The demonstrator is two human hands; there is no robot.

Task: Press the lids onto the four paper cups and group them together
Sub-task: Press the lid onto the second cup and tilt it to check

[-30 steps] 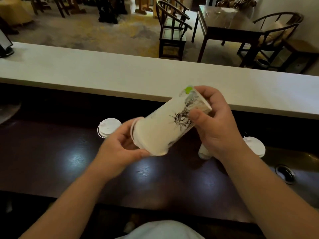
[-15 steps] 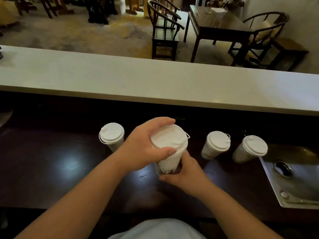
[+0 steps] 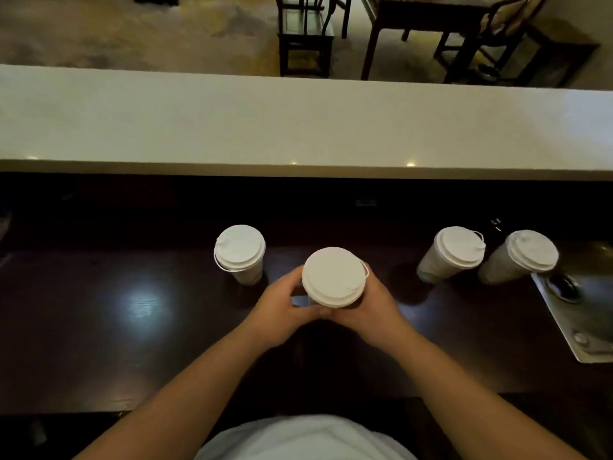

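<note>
A pale raised ledge [image 3: 298, 127] runs across behind the dark counter [image 3: 132, 343]; a metal sink [image 3: 583, 327] sits at the far right, its corner just beside the rightmost cup [image 3: 517, 260]; chairs and a table stand beyond; four lidded paper cups are in view, one at left [image 3: 239, 254], two at right, the nearer of them [image 3: 451, 254] well apart from the middle cup [image 3: 333, 277]; the left hand [image 3: 282, 310] and right hand [image 3: 371, 307] wrap around that middle cup's body beneath its lid, thumbs meeting in front; nothing blocks the gaps between cups
</note>
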